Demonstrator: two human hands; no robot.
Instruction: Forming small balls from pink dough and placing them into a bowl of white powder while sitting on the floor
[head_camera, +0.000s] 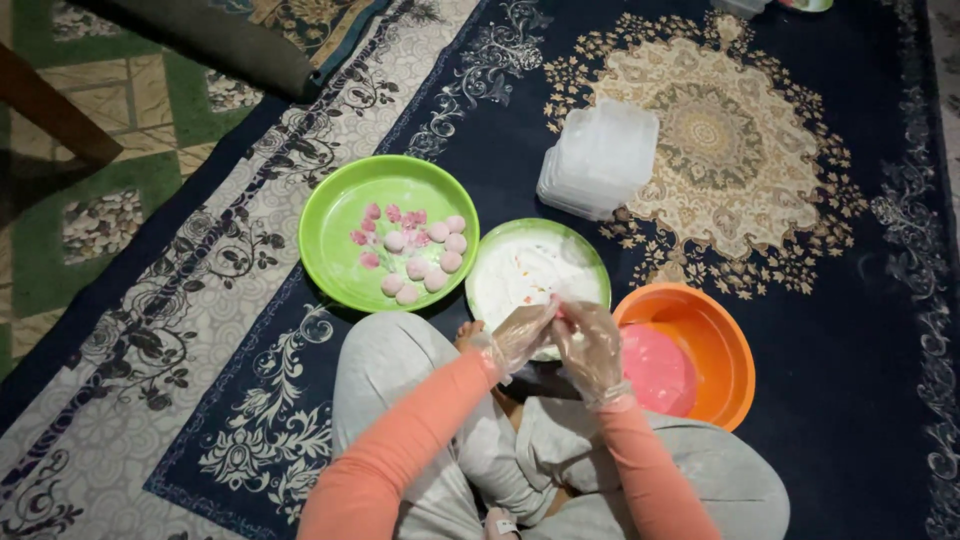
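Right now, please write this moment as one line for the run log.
left hand: gloved, fingertips meet right | right hand: gloved | held item: hidden | below: green plate of white powder | right: orange bowl of pink dough

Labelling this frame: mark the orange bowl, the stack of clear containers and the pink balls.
orange bowl (722, 322), head view, bare inner wall.
stack of clear containers (600, 158), head view, top lid.
pink balls (437, 279), head view, one ball.

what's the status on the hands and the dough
Left hand and right hand gloved, pinched together over white-dusted plate. Pink dough in orange bowl. Nothing blocking.
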